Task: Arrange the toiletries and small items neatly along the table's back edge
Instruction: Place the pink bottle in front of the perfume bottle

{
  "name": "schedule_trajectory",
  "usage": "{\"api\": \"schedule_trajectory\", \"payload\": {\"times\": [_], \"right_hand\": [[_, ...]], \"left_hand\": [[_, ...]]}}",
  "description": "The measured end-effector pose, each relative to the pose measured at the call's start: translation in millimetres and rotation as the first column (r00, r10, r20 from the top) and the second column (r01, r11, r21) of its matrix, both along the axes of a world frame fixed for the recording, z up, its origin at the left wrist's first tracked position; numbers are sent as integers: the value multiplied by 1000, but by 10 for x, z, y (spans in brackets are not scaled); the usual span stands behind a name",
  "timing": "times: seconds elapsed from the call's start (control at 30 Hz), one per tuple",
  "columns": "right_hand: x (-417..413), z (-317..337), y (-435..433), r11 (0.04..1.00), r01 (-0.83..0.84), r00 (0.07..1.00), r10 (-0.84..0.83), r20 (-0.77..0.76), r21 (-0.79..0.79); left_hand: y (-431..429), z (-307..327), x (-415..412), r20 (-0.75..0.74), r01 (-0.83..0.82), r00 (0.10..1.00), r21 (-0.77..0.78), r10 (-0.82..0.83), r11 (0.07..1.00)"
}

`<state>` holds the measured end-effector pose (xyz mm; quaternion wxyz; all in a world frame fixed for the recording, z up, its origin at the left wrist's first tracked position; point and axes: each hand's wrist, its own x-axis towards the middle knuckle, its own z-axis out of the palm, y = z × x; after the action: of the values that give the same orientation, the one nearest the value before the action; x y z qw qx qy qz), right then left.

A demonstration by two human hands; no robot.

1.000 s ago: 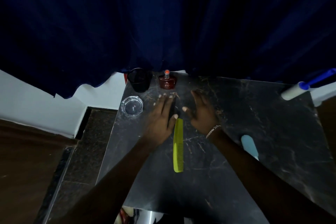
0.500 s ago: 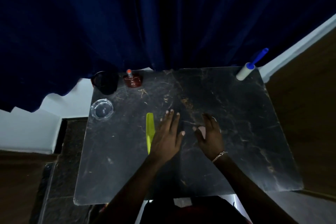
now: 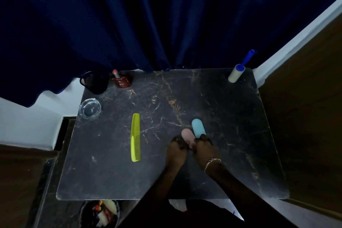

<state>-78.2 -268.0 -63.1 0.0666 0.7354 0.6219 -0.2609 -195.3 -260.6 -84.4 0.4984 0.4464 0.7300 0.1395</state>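
On the dark marble table [image 3: 231, 135] my left hand [image 3: 175, 151] grips a pink capsule-shaped case [image 3: 187, 135] and my right hand [image 3: 204, 149] grips a light blue one [image 3: 198, 127], side by side near the table's middle. A yellow-green comb [image 3: 135, 137] lies lengthwise left of my hands. Along the back edge stand a black mesh cup [image 3: 95, 83] and a red-brown perfume bottle [image 3: 121, 80] at the left, and a lint roller with a blue handle [image 3: 237, 71] at the right corner. A clear glass ashtray [image 3: 90, 107] sits near the left edge.
A dark blue curtain [image 3: 148, 20] hangs over the table's back edge. A white wall and wooden panel [image 3: 305, 89] flank the right side. A bin with scraps [image 3: 100, 213] stands on the floor below the front edge.
My hands moved from flat near the comb to the right. Each now holds a capsule case; the camera view shifted and pulled back.
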Motion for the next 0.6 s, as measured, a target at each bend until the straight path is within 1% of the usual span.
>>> {"api": "schedule_trajectory", "payload": {"times": [0.1,0.17,0.27,0.33,0.47,0.53,0.6], "right_hand": [[75,-52,-13,998,-68,998,68,-6,-8],[135,-97,-23,992,-125,992,125,-7,2],[193,-176,-13,987,-162,986,163,-30,7],[215,-195,-3,989,-146,987,146,-73,-5],[243,-198,-22,979,-180,983,183,-25,96],[245,-205,-49,973,-203,977,209,-44,111],[231,-212,-68,971,-204,970,218,-104,128]], "left_hand": [[-11,-39,129,95,-156,982,-79,164,985],[-24,-59,210,196,-278,932,-151,304,949],[-38,-91,294,270,-386,861,-201,430,900],[-63,-84,335,265,-417,847,-206,460,885],[-129,-54,340,259,-405,857,-196,445,893],[-148,-38,292,256,-392,869,-163,423,905],[-168,-16,215,257,-392,877,-110,407,913]]}}
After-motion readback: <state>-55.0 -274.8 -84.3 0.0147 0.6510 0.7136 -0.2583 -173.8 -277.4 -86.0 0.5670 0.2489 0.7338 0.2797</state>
